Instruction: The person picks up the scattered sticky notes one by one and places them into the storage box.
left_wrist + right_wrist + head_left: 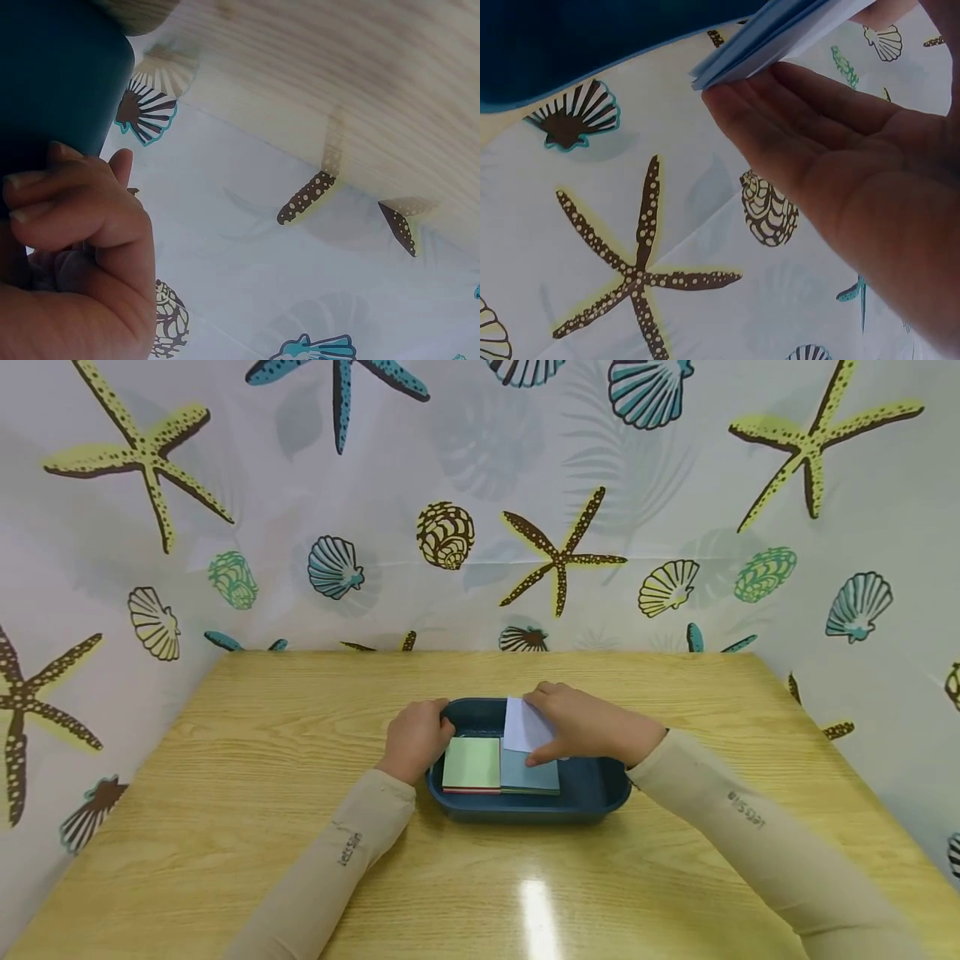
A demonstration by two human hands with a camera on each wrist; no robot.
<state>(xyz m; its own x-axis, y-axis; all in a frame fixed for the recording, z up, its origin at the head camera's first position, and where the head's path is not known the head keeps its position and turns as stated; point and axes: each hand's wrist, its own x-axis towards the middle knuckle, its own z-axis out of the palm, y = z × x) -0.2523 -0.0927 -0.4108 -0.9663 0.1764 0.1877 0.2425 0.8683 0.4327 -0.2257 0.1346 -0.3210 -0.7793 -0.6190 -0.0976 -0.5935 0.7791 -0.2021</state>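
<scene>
In the head view a dark blue oval-cornered tray stands on the table. My left hand grips its left rim, fingers curled over the edge; the left wrist view shows those fingers bent against the tray wall. Inside lie two square paper stacks side by side: a pale green one and a blue one. Above the blue stack my right hand pinches a tilted pale lilac stack of square paper. Close up, the right wrist view shows this paper stack between thumb and fingers.
The tray rests on a wood-grain table. Behind and at both sides hangs a white cloth printed with starfish and shells. A light reflection shows near the table's front.
</scene>
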